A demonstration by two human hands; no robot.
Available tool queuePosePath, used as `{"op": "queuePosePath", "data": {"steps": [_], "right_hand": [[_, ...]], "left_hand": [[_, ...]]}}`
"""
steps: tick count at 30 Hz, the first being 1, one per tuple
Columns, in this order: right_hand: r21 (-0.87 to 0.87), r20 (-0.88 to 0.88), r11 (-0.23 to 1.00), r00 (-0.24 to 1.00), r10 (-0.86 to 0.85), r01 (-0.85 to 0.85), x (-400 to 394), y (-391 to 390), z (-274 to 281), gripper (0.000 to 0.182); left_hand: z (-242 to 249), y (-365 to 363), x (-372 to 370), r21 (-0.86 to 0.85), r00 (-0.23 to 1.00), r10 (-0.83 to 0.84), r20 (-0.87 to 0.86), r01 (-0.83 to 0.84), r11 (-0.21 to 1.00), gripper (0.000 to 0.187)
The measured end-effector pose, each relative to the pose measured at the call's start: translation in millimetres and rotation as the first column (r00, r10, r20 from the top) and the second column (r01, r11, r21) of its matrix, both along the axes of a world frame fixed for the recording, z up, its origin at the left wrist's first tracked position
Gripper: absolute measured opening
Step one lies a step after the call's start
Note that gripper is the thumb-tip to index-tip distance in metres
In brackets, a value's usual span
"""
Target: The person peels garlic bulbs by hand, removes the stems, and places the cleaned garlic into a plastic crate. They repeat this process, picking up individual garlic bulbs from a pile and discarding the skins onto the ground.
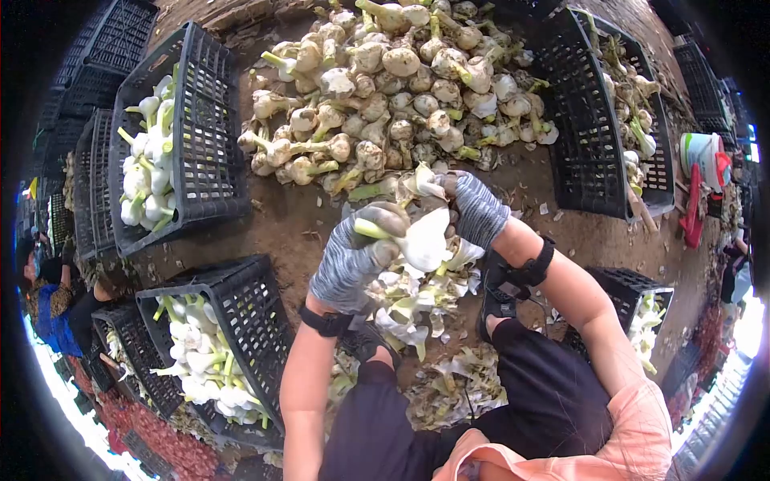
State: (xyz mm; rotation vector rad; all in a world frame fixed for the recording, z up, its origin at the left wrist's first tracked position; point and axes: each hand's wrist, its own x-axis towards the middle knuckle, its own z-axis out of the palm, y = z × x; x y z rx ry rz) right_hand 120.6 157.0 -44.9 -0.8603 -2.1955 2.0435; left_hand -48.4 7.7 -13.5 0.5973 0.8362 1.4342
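My left hand (349, 256), in a grey knit glove with a dark coated palm, is closed round the green stem of a white garlic bulb (427, 242). The bulb's smooth outer face points to the right. Just above it, my gloved right hand (477, 210) pinches a strip of dirty garlic skin (427, 181); its fingertips are partly hidden. Loose peeled skins (409, 309) lie on the ground below both hands. Beyond them rises a large heap of soil-stained, unpeeled garlic (377, 104).
Black plastic crates (210, 132) of white garlic stand on the left, one lower down (261, 337). At the upper right a crate (581, 120) holds garlic and stalks, near a white bucket (700, 156). Another person (60, 301) sits at the far left.
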Motion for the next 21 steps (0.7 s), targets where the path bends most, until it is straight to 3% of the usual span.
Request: {"op": "queuePosePath", "data": {"steps": [1,2,3,4,5,6,7,8,9,10,11,12,13,14,15,16,17,18,20,21], "right_hand": [[0.449,-0.109,0.891,0.986,0.127,-0.065,7,-1,-25,0.023],[0.806,-0.151,0.590,0.948,0.282,-0.047,9,-1,-39,0.028],[0.664,-0.161,0.734,0.931,0.328,-0.144,7,-10,-14,0.036],[0.018,0.005,0.991,0.991,0.131,-0.131,14,-14,-1,0.037],[-0.528,0.005,0.849,1.000,0.028,-0.021,20,-13,26,0.036],[-0.902,0.067,0.423,0.996,-0.055,0.084,26,-10,45,0.034],[-0.482,-0.155,0.873,0.988,-0.008,-0.069,36,-7,45,0.034],[0.142,-0.305,0.983,0.939,0.158,-0.119,44,-5,45,0.034],[0.144,-0.305,0.982,0.938,0.161,-0.122,46,0,45,0.034],[-0.150,-0.272,0.978,0.957,0.099,-0.143,46,7,44,0.036],[-0.432,-0.221,0.890,0.974,0.050,-0.144,45,13,42,0.038],[-0.678,-0.157,0.725,0.987,0.019,-0.122,42,15,42,0.041],[-0.678,-0.161,0.724,0.987,0.022,-0.127,36,12,40,0.041],[-0.313,-0.053,0.941,0.992,0.114,-0.125,26,3,38,0.045],[0.107,0.083,0.982,0.985,0.149,-0.157,13,-9,38,0.049],[0.501,0.221,0.838,0.968,0.118,-0.216,2,-21,39,0.055],[0.485,0.156,0.873,0.987,-0.031,-0.049,-7,-29,47,0.052],[0.486,0.158,0.873,0.987,-0.031,-0.050,-16,-33,45,0.052],[0.703,-0.165,0.709,0.982,0.094,0.050,-29,-39,36,0.045],[0.722,-0.164,0.692,0.971,0.174,-0.002,-31,-36,32,0.032]], "left_hand": [[-4,-1,6,0.003,0.979,0.092,0.181,-0.094,0.996,0.029],[0,-1,12,-0.074,0.932,0.215,0.293,-0.202,0.977,0.034],[1,-2,11,-0.169,0.914,0.246,0.323,-0.200,0.965,0.035],[0,-3,9,-0.263,0.892,0.285,0.351,-0.198,0.944,0.036],[-17,-6,11,-0.262,0.842,0.334,0.423,-0.239,0.935,0.034],[-22,-8,10,-0.264,0.840,0.342,0.422,-0.247,0.932,0.034],[-25,-10,9,-0.312,0.820,0.374,0.433,-0.253,0.916,0.033],[-29,-12,8,-0.358,0.799,0.404,0.445,-0.255,0.898,0.032],[-34,-14,6,-0.375,0.770,0.430,0.471,-0.266,0.888,0.031],[-39,-14,4,-0.372,0.770,0.430,0.472,-0.269,0.889,0.031],[-43,-16,2,-0.412,0.747,0.461,0.478,-0.273,0.869,0.030],[-43,-16,0,-0.454,0.725,0.494,0.481,-0.276,0.847,0.030],[-38,-15,-1,-0.447,0.716,0.506,0.481,-0.296,0.844,0.028],[-39,-16,-3,-0.447,0.716,0.508,0.478,-0.300,0.843,0.028],[-41,-17,-5,-0.470,0.708,0.535,0.462,-0.317,0.824,0.027],[-41,-18,-6,-0.492,0.699,0.559,0.446,-0.330,0.805,0.026],[-40,-17,-5,-0.493,0.700,0.558,0.446,-0.328,0.806,0.026],[-35,-15,-2,-0.527,0.715,0.586,0.380,-0.354,0.773,0.026],[-33,-15,5,-0.559,0.729,0.611,0.310,-0.380,0.737,0.025],[-34,-17,8,-0.537,0.749,0.601,0.280,-0.397,0.745,0.025]]}}
